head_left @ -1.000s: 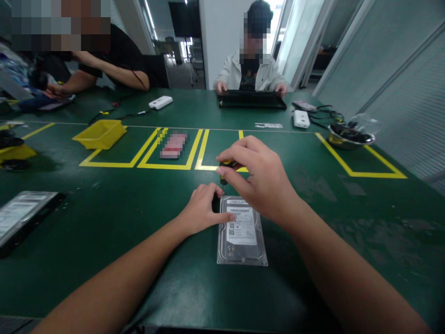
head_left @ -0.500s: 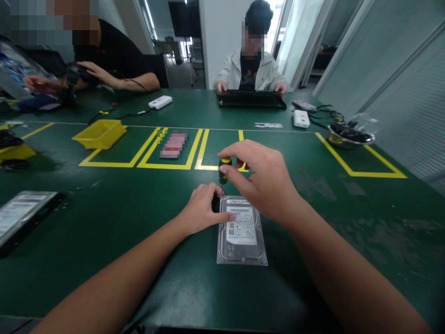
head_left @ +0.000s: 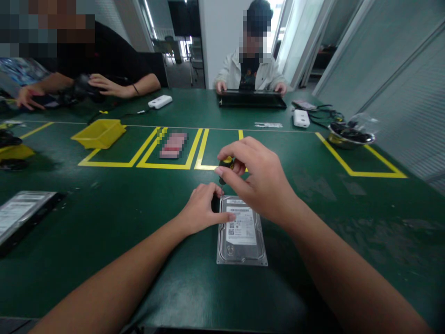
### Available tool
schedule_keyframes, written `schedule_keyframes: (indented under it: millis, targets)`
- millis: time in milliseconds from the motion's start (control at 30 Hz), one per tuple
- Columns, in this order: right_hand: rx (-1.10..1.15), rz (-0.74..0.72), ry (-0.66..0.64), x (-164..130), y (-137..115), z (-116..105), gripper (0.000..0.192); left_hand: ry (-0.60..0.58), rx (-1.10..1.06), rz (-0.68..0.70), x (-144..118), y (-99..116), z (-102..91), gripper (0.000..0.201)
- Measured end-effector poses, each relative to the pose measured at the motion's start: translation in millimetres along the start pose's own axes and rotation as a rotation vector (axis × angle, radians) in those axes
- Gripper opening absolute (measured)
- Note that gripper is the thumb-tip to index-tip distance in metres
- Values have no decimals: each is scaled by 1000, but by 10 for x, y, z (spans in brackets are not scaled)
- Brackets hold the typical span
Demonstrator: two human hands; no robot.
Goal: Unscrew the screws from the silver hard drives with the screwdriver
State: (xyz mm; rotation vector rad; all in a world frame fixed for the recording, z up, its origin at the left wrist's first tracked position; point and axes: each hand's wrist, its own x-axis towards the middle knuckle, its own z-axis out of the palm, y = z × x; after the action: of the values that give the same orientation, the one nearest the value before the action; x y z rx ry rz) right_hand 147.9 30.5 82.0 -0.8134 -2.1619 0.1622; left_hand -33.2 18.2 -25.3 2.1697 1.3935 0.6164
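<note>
Hard drive (head_left: 242,235), silver, rectangular; white label (head_left: 245,225)

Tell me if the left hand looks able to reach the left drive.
Probably yes: nothing bulky stands between the left hand and the left drive, though it is touching the middle drive.

One far corner of the labelled drive (head_left: 242,250) is hidden by the right hand (head_left: 259,174); beyond that drive, the screwdriver (head_left: 226,162) is partly covered (same hand); left of it, a black-sided drive (head_left: 24,213) is edge-cropped.
</note>
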Motion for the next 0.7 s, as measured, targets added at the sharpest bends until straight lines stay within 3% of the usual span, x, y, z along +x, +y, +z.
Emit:
schedule_keyframes:
  millis: [167,500,700]
  targets:
    - [-23,-10,-5,7,-3,5,8,-1,19,-8,-1,4,-2,71]
    - [-20,-10,19,-3,9,22,21,0,18,-11,2,-16,10,68]
    - [18,13,47,-3,14,32,16,5,7,-7,1,-19,7,66]
